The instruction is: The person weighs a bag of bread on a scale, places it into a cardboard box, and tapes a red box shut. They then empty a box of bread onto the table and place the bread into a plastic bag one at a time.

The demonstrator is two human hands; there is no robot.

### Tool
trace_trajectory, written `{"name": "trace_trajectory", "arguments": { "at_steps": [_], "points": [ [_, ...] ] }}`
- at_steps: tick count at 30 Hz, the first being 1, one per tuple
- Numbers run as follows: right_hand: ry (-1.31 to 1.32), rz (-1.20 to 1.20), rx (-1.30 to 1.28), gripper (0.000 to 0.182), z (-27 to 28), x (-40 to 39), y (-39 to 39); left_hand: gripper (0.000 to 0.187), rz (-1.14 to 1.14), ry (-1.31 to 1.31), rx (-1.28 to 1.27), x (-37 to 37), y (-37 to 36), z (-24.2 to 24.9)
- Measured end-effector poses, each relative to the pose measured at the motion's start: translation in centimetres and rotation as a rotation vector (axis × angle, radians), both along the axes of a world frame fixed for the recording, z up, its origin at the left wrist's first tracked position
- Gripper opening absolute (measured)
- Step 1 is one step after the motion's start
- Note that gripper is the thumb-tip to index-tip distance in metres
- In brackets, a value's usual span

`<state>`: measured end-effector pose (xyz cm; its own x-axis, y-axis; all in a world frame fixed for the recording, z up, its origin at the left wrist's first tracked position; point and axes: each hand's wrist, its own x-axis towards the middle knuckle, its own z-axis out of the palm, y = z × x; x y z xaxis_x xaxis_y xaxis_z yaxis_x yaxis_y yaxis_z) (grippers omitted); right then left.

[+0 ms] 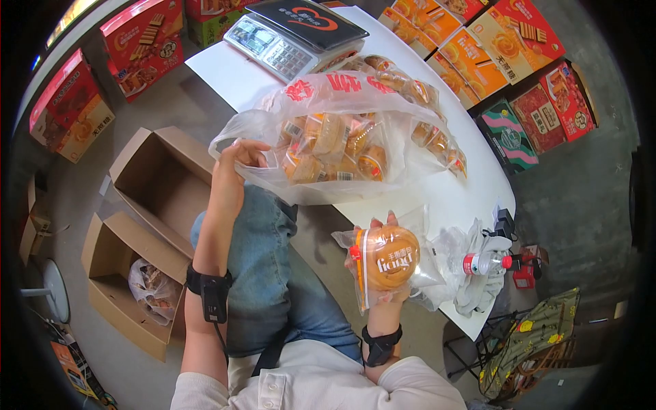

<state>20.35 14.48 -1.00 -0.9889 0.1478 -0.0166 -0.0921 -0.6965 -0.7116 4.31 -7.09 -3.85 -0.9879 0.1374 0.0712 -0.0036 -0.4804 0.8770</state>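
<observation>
My left hand [240,164] grips the edge of a white translucent plastic bag [420,164] with red print, at its left side. Several individually wrapped bread buns [372,162] lie inside, and the bag rests on the white table. Below and right of the bag, my right hand [392,301] holds up a round bun in a clear wrapper [391,256], with white lettering and a red dot on it. That hand is mostly behind the bun; its fingertips show over the top edge. More wrapped buns [437,142] lie on the table behind the bag.
A digital scale [294,44] stands at the table's back. Crumpled clear plastic and a water bottle [485,263] lie at its right end. Open cardboard boxes [130,266] stand on the floor at left. Colourful gift boxes [509,41] surround the table, and a folding chair [533,335] is lower right.
</observation>
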Motion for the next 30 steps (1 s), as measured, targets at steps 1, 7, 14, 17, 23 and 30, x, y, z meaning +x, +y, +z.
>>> {"name": "trace_trajectory", "arguments": {
  "at_steps": [1,7,14,17,23,30],
  "points": [
    [0.007,0.009,0.020,0.073,-0.1,0.0,0.1,0.046,0.002,-0.001,0.001,0.1,0.0,0.1],
    [0.003,0.039,0.015,0.078,0.2,-0.2,-0.5,0.048,0.003,0.030,-0.011,-0.1,0.2,-0.1],
    [0.088,0.119,0.005,0.076,-0.2,-0.4,0.0,0.047,0.003,0.017,-0.013,-0.1,0.2,0.1],
    [0.031,0.108,-0.093,0.076,0.0,-0.3,0.1,0.046,0.017,-0.027,0.002,0.0,0.3,0.3],
    [0.126,0.144,-0.159,0.086,-0.5,-0.2,0.3,0.047,0.008,-0.002,-0.013,0.2,0.1,0.4],
    [-0.070,0.062,-0.353,0.099,0.4,-0.1,0.2,0.049,0.013,-0.005,-0.054,0.3,0.1,0.0]
  ]
}}
